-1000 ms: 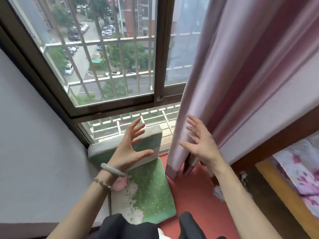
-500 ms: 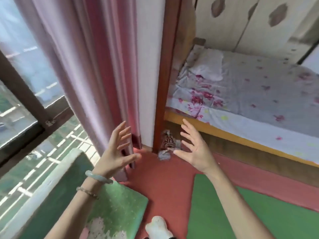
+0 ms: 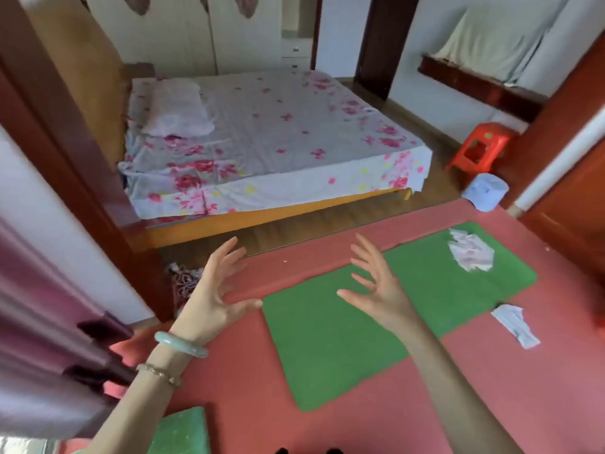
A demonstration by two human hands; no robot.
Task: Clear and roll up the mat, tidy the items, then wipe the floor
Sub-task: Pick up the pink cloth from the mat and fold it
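Fingers (image 3: 226,257) spread and lightly bent, holding nothing: the person's left hand (image 3: 212,299) and right hand (image 3: 383,293) hang in the air, palms turned toward each other, as I watch through the head camera. The right fingers (image 3: 368,252) are equally loose and grip nothing.

Below them, the flat green rectangular foam mat (image 3: 343,348) lies unrolled on the red floor (image 3: 248,398). Its long axis runs from the near short edge, low in the frame by the person, up and to the right toward the red plastic stool (image 3: 478,147). The right hand shows over the mat's middle; the left hand shows just off its left corner.

At the mat's far end rests a crumpled white-and-pink sheet of paper (image 3: 471,255). A second white scrap of paper (image 3: 515,327) lies on the floor just beside the mat's right edge.

A pale blue cylindrical object (image 3: 486,191) stands near the stool; I cannot tell whether it is a tub or a roll, nor whether it holds anything.

Behind, a low wooden bed with a white sheet printed in pink flowers (image 3: 268,136) carries a folded white cloth (image 3: 178,109) at its head. A pale green bangle (image 3: 180,344) and a bead bracelet (image 3: 158,373) circle the left wrist. A mauve curtain (image 3: 39,339) hangs at left, and a corner of a green cushion (image 3: 183,430) shows at the bottom.
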